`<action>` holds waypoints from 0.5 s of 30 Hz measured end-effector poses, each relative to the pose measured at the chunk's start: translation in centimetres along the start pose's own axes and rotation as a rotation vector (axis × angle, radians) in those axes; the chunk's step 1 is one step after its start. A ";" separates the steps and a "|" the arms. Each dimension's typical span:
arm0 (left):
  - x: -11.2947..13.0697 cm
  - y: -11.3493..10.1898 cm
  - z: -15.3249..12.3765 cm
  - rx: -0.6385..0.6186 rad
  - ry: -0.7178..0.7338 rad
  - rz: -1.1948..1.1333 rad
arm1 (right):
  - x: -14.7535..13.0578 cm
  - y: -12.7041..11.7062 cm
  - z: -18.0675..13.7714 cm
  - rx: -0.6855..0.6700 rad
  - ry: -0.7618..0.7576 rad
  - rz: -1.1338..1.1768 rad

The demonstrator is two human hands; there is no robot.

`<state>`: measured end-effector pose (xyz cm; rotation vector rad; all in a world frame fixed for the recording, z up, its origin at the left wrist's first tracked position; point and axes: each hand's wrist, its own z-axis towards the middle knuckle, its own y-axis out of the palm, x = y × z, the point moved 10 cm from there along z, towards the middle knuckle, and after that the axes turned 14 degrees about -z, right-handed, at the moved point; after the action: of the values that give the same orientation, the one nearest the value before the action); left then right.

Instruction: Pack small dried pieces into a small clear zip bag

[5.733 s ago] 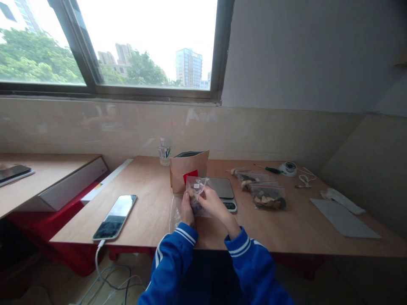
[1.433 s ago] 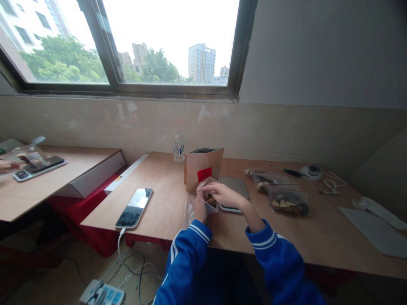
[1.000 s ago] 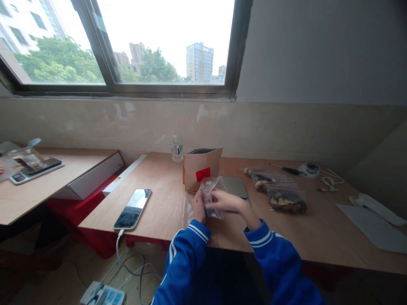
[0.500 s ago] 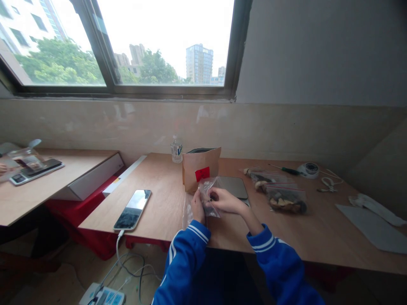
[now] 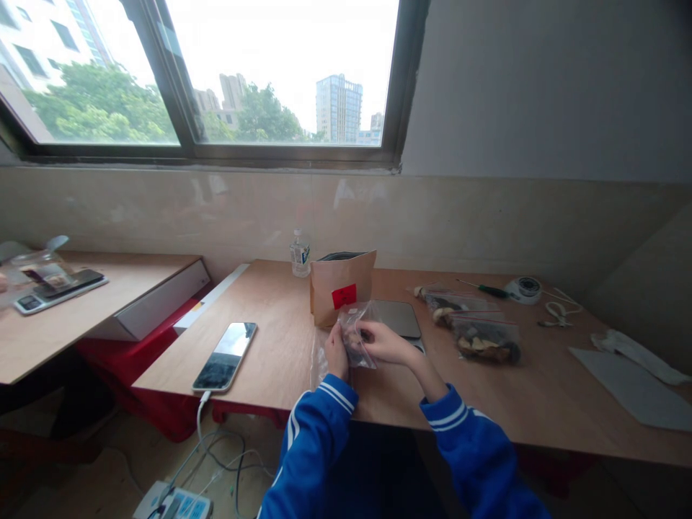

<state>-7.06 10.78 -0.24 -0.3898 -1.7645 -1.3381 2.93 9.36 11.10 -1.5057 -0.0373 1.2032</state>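
Small clear plastic bag, crinkled, dark pieces inside, upright between hands

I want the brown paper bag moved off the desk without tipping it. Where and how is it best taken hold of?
Probably by the upper side edges of the brown paper bag, coming from above: it stands upright with its mouth open, while both hands and the small clear bag crowd its front.

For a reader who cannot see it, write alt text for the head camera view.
Both hands, left hand and right hand, hold a small clear bag over a wooden table. Behind it stand a brown paper pouch and a scale; a phone lies left.
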 end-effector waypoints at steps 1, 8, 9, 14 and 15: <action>0.0 0.1 0.0 -0.003 0.000 -0.006 | 0.2 -0.1 -0.1 0.015 0.009 0.003; 0.1 -0.1 0.2 -0.001 0.006 -0.006 | 1.7 -1.7 -0.1 0.181 0.151 0.103; 0.0 -0.3 0.2 0.007 0.007 -0.004 | 1.8 -1.9 -0.1 0.197 0.154 0.134; -0.1 -0.4 0.3 0.003 0.019 -0.021 | 2.3 -2.2 -0.2 0.216 0.192 0.229; 0.0 -0.3 0.3 -0.003 0.020 -0.022 | 2.4 -2.3 -0.2 0.216 0.194 0.238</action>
<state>-7.39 10.92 -0.43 -0.3578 -1.7555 -1.3556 5.50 11.41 11.26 -1.4560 0.4007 1.1992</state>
